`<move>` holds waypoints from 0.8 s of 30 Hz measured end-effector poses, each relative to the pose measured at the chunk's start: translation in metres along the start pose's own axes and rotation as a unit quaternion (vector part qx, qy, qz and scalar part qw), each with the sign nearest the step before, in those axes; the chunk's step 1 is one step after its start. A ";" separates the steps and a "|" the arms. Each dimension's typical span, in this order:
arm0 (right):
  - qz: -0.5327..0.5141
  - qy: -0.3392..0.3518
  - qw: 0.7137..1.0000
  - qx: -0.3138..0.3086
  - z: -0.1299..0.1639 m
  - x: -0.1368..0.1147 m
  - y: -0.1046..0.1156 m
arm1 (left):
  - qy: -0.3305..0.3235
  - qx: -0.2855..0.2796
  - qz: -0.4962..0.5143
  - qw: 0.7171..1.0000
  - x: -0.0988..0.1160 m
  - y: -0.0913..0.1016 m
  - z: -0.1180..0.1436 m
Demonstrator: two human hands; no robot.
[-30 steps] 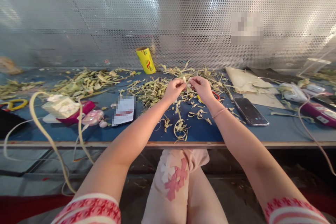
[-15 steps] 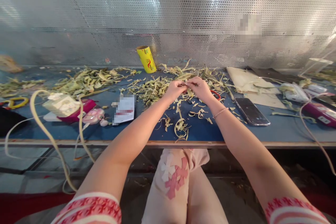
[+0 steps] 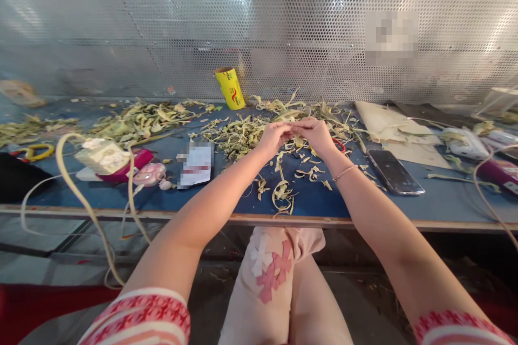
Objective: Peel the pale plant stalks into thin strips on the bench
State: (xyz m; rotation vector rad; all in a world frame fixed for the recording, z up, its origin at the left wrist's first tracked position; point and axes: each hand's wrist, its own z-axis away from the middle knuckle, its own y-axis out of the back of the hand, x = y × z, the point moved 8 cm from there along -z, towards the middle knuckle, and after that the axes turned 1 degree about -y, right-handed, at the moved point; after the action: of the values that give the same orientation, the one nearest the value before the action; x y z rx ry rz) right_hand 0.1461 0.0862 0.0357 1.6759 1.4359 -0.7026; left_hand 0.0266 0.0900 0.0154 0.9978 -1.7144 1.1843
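My left hand (image 3: 275,137) and my right hand (image 3: 313,135) meet fingertip to fingertip over a heap of dried, greenish-yellow leaf strips (image 3: 243,137). The fingers of both are pinched together. Whatever lies between them is too small and covered to make out. Partly behind my right wrist, a red loop (image 3: 339,145) shows, possibly a scissor handle. Loose curled strips (image 3: 283,194) are scattered on the blue tabletop (image 3: 251,206) between my forearms.
A yellow cardboard tube (image 3: 231,89) stands tilted near the perforated metal panel (image 3: 194,16). A phone (image 3: 395,172) and brown paper (image 3: 384,124) are to the right. Left are a label-covered device (image 3: 196,166), a cabled charger (image 3: 109,159), yellow-handled scissors (image 3: 40,151) and another leaf pile (image 3: 141,121).
The whole view has shifted slightly to the right. My hands stay together over the leaves, with the fingers a little re-set and my right hand's fingers lying flatter across the left fingertips.
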 end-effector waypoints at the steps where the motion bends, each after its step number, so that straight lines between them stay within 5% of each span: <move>1: 0.017 0.012 1.000 0.006 0.000 -0.002 0.001 | 0.003 0.005 0.015 1.000 0.000 0.000 0.000; 24: 0.076 0.037 0.995 0.047 0.000 -0.010 0.004 | -0.068 0.014 -0.077 0.995 -0.001 0.005 -0.006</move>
State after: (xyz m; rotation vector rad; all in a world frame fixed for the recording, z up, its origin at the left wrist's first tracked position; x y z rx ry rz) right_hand 0.1479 0.0802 0.0449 1.8794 1.3254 -0.6376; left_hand 0.0237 0.0967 0.0143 1.2290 -1.6943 1.0638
